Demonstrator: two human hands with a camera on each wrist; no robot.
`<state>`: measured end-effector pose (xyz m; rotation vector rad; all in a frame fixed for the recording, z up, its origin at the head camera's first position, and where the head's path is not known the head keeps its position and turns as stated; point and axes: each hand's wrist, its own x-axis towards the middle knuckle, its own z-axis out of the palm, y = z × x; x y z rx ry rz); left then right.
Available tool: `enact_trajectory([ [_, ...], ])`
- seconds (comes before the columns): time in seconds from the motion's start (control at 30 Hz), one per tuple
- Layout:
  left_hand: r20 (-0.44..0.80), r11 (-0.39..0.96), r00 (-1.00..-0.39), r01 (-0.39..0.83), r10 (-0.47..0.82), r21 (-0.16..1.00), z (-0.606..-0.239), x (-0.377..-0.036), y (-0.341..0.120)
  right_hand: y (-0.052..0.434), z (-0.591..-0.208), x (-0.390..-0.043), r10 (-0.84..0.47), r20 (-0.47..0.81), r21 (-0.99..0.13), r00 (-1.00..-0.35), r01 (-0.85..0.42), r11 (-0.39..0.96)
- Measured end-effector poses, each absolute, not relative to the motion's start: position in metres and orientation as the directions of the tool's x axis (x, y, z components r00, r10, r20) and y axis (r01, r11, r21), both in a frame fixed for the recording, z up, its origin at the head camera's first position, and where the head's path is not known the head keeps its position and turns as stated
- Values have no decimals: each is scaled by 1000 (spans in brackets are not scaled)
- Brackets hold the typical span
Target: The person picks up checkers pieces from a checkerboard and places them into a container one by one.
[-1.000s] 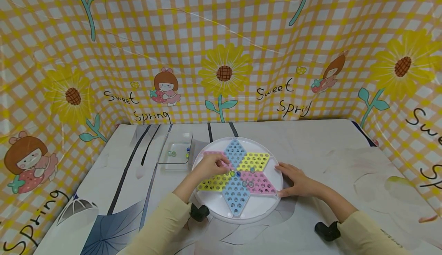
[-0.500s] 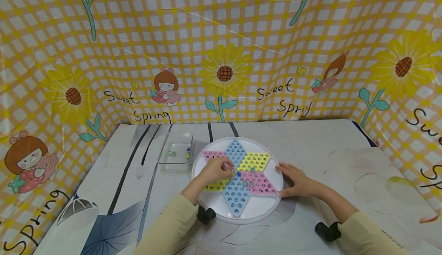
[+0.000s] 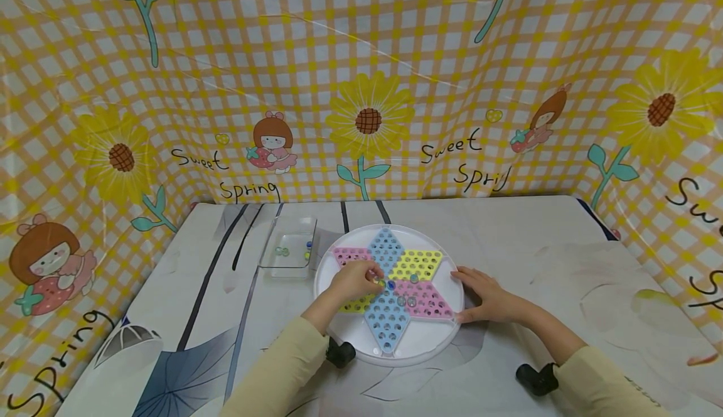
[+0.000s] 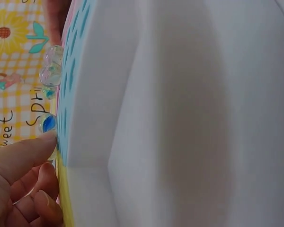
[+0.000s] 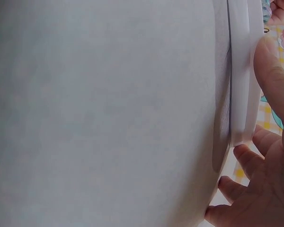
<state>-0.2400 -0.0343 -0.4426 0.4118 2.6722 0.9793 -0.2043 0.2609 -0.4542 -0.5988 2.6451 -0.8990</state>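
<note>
The left hand (image 3: 353,281) has its fingers curled down over the middle of the round white game board (image 3: 344,326), fingertips bunched at the star's centre; it seems to pinch a marble there, though the head view is too small to be sure, and the left wrist view shows only a finger (image 4: 23,153) lying against the board's edge beside a blue marble (image 4: 48,123). The right hand (image 3: 486,294) rests flat with relaxed fingers against the board's right rim, thumb on top and fingers along the side (the right wrist view shows the thumb (image 5: 274,75) pressed on the white rim (image 5: 240,85)), holding nothing else. The board sits near the middle of the table (image 3: 536,235), a little toward its front edge, and carries a star of pink, blue and yellow perforated points with a few clear marbles (image 3: 407,301) just right of centre. A clear plastic tray (image 3: 288,247) with several marbles in it stands just beside the board's far-left edge, toward the table's back left corner.
</note>
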Motion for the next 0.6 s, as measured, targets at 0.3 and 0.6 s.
enact_trajectory([
  [0.3,-150,747,-930,165,335,643,-445,-241,-34,260,-454,-204,-466,-139,-630,-874,-285,722],
  [0.6,-135,742,-934,168,330,649,-445,-240,-34,259,-454,-203,-464,-151,-635,-873,-274,723],
])
